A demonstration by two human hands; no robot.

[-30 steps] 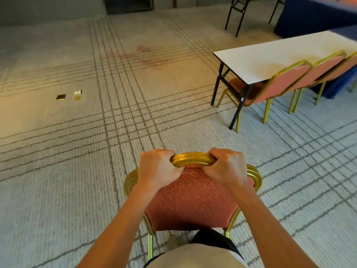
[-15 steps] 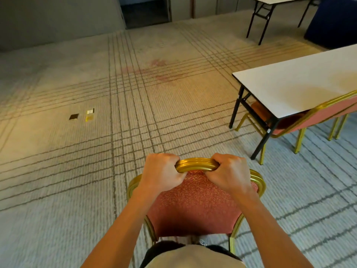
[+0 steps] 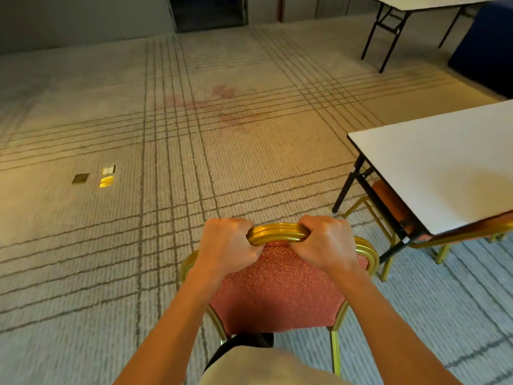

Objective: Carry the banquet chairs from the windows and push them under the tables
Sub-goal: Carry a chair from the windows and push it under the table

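Gold-framed banquet chair (image 3: 277, 290) at lower centre: grips its top rail with left hand (image 3: 226, 245) and right hand (image 3: 326, 244), fingers (image 3: 236, 226) curled tight round the metal. Finds another chair (image 3: 388, 201) already tucked under the white table (image 3: 444, 162) at right; judges this one near, not yet pushed in.

Line-patterned beige carpet (image 3: 83, 273), small floor plates (image 3: 107, 181), dark doorway (image 3: 208, 9), blue cloth (image 3: 485, 51)

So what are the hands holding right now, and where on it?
Both hands, left hand and right hand, grip the red-upholstered, gold-framed banquet chair by the gold top rail of its backrest, one on each side of the centre.
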